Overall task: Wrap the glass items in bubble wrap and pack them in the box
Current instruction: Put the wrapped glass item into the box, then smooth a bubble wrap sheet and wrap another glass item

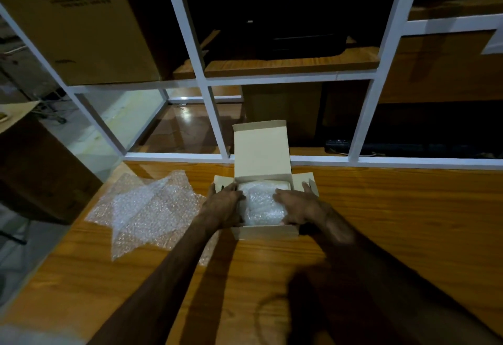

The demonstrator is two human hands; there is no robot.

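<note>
Your two bare arms reached out over the brown wooden counter [381, 208]. Past them sat a small open box [268, 231] made of pale card. Your left hand [224, 204] lay over the left side of the box, and your right hand [298, 207] lay over the right side. The fingers of both hands were straight and a little spread, pointing away from you. They pinched nothing.

Between your hands, inside the box, lay a wrapped bundle [262, 205] covered in bubble wrap. Your left fingers [231, 188] touched its left edge, and your right fingers [283, 195] rested on its right edge. I could not tell what glass thing was inside the wrap.

To the left of the box, a loose sheet of bubble wrap [147, 208] lay spread flat on the counter, just beside your left arm.

Behind the bundle, the box lid [261, 148] stood up, and small side flaps stuck out on each side.

Farther back stood a white frame [367, 118] with dark panes. A big brown carton [79, 23] sat high up on the left.
</note>
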